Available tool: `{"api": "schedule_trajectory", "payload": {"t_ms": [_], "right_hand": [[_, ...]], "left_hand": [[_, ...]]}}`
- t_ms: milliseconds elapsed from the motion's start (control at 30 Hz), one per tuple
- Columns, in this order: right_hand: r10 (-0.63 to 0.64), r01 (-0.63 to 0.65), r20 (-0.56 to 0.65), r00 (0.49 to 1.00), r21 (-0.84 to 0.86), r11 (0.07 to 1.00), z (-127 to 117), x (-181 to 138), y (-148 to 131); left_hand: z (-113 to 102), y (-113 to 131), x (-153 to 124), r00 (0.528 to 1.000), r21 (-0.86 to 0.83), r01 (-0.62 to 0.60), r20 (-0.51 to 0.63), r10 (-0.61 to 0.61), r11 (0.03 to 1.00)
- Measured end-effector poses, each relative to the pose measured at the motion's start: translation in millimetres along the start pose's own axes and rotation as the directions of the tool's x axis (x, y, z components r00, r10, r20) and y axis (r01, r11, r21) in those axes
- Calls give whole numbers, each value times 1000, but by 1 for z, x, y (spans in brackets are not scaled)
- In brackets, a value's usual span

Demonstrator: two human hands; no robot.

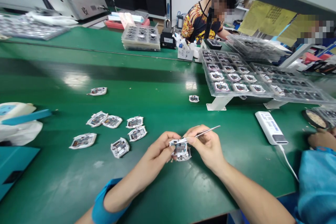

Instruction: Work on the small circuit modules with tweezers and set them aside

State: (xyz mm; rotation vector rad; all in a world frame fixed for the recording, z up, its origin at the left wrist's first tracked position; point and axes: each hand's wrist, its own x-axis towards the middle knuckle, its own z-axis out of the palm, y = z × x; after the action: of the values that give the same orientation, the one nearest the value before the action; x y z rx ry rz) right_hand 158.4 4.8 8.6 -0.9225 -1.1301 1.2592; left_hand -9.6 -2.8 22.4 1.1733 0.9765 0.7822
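Note:
Between my two hands is a small white-framed device with an exposed circuit board (181, 150), held just above the green table. My left hand (161, 148) grips its left side, thumb on the face and fingers behind. Metal tweezers (208, 131) are pinched in my right hand (206, 147), their back end pointing up and right. The tips meet the device's upper edge, though what they touch there is too small to tell. Similar white-framed devices lie to the left, one of them (120, 147) close to my left forearm.
A clear tray (237, 90) of similar devices stands on white brackets at the right. A white box-shaped unit with a cable (271, 128) lies before it. A co-worker's sleeve (317, 178) is at far right; another person (201, 21) sits opposite. A blue-handled object (27, 116) is at left.

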Motion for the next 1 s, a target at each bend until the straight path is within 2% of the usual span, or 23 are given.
{"api": "schedule_trajectory", "payload": {"t_ms": [333,600,767,900,1000], "right_hand": [[-15,16,31,999,-35,999,-2,1,0],[17,-17,-14,1000,-13,1000,0,1,0],[17,-17,-28,999,-18,1000,1,1,2],[37,-38,-118,992,-13,999,1,1,3],[22,-24,-148,989,-17,1000,1,0,4]], "left_hand": [[-1,3,0,1000,32,-18,-11,18,999],[-3,-2,1,999,67,-3,-34,5,998],[-3,-8,3,997,-19,26,-68,-27,999],[0,-4,2,989,-166,29,-138,-52,986],[2,-2,1,987,-225,39,-145,-73,974]]}}
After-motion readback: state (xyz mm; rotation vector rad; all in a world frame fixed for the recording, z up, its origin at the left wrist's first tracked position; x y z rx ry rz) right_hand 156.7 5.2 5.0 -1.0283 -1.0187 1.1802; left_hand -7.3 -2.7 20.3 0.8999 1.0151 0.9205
